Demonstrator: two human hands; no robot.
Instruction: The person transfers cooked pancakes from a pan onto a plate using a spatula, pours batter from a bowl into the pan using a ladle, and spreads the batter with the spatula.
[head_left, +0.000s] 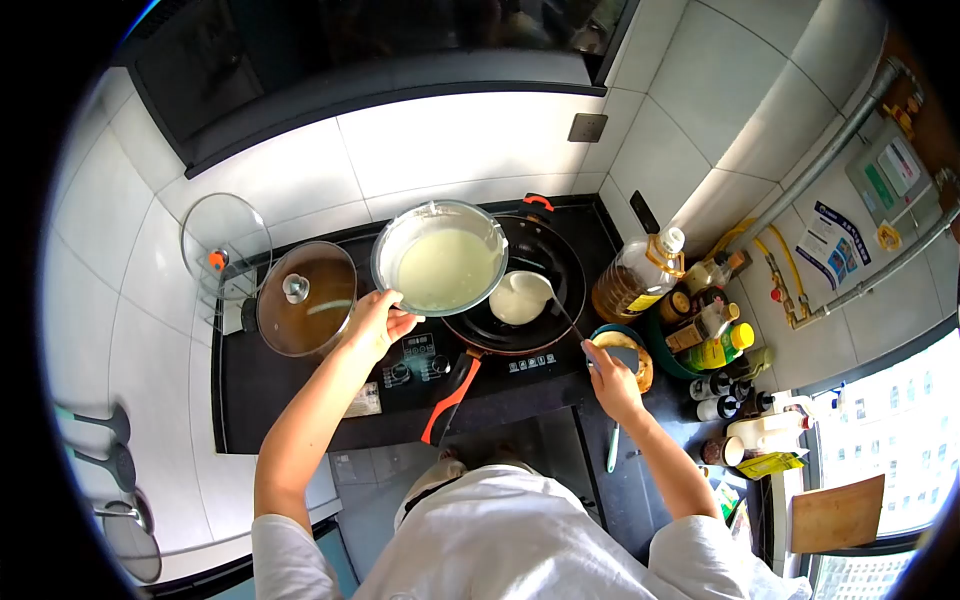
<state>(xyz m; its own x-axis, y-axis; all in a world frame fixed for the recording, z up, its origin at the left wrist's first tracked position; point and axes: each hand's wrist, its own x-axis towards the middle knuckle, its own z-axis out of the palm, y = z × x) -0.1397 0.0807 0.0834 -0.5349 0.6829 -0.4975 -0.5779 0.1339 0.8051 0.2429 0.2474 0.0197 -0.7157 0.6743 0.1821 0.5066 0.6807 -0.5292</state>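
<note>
My left hand (378,322) grips the near rim of a metal bowl (384,240) that holds pale batter (446,268). The bowl is over the left part of a black frying pan (556,252) on the cooktop. My right hand (612,380) is closed round the handle of a ladle (536,287), whose head is over the pan. Pale batter shows at the ladle's head; whether some lies on the pan beneath cannot be made out. The pan's black and red handle (452,398) points toward me.
A glass-lidded pot (306,312) stands on the left of the cooktop, a spare glass lid (226,232) behind it. To the right are a plate of cooked food (641,366), a large oil bottle (634,280), several seasoning bottles (718,350) and a wooden board (836,514).
</note>
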